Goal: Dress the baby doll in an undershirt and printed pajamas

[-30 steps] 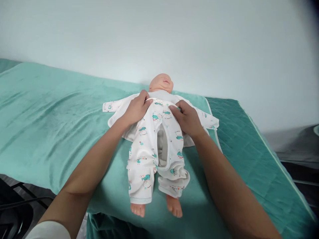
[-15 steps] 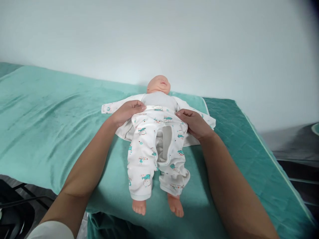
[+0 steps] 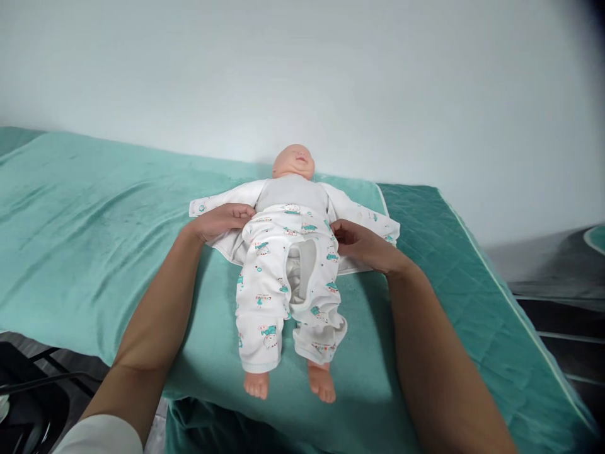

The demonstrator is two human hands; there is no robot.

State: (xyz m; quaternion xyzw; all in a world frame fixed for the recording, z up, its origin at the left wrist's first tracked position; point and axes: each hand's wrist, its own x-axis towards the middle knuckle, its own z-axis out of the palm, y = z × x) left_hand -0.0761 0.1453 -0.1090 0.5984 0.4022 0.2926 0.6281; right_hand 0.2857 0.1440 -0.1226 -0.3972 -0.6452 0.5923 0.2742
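Observation:
A baby doll (image 3: 293,161) lies on its back with its head toward the wall and its bare feet toward me. White open-crotch baby pants (image 3: 263,296) with a teal and orange animal print cover its legs up to the waist. My left hand (image 3: 225,221) has its fingers closed at the left side of the waistband. On the other side my right hand (image 3: 360,242) is closed at the pants' edge, some fingertips hidden. An opened white baby jacket (image 3: 350,200) has its sleeves spread outward, and a pale inner layer (image 3: 293,191) shows on the chest.
Beneath the doll is a light green blanket (image 3: 118,221) on a bed, with a darker quilted cover (image 3: 463,284) to the right. A white wall (image 3: 302,75) rises behind. At the lower left stands a black object (image 3: 31,397), and dark rails are at the right.
Both hands have moved from the front of the waistband down to its sides. The waistband now lies flatter around the doll's belly. The view has shifted slightly.

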